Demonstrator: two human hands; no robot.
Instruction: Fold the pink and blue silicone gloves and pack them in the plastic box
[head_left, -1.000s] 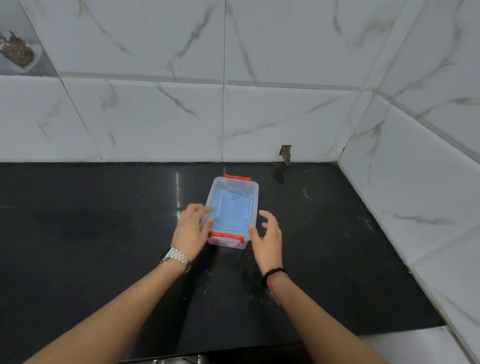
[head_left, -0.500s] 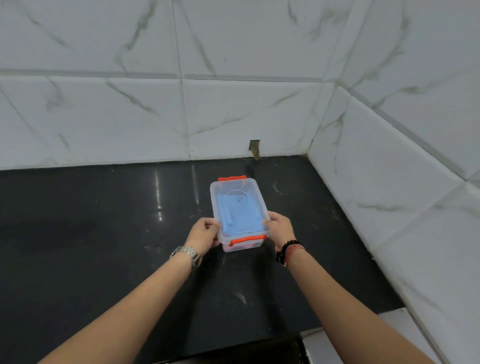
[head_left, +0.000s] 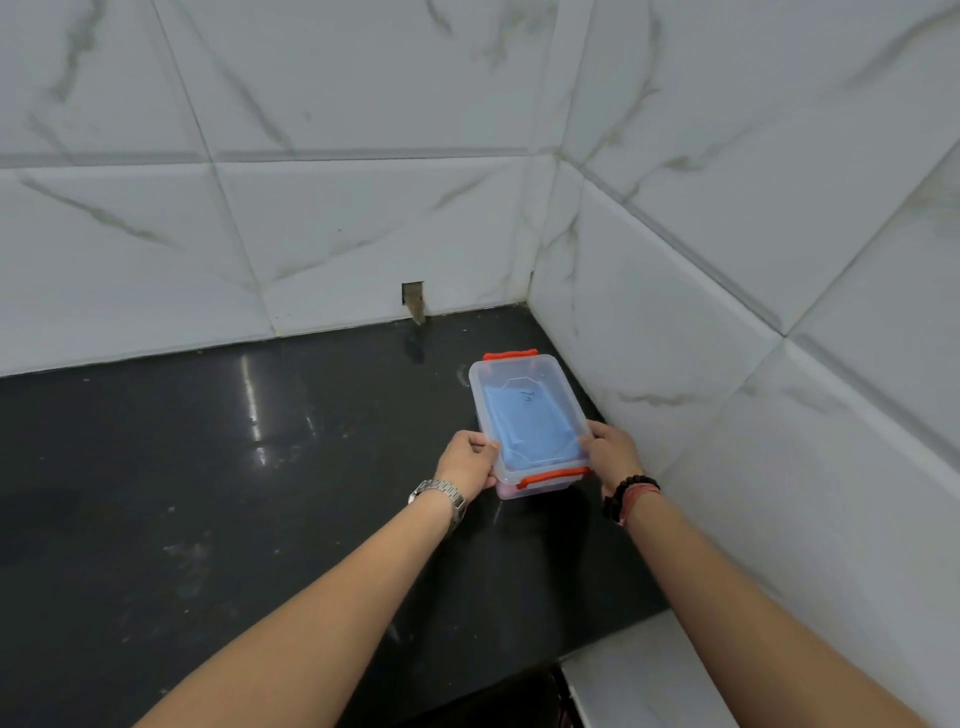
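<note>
A clear plastic box (head_left: 488, 374) with its lid on and orange clips at both short ends rests on the black counter close to the right wall. Through the lid the folded blue glove (head_left: 530, 421) shows on top, and a strip of the pink glove (head_left: 508, 489) shows through the near wall below it. My left hand (head_left: 467, 462) grips the box's near left side. My right hand (head_left: 613, 457) grips its near right side.
The black counter (head_left: 234, 493) runs left from the box and ends at a front edge below my arms. White marble-look tiled walls meet in a corner behind the box. A small notch (head_left: 414, 301) is cut in the back wall's base. A white ledge (head_left: 639, 680) sits at the lower right.
Both hands closed on the box's near sides. The box has moved right, close to the right wall, and the view has swung toward the corner.
</note>
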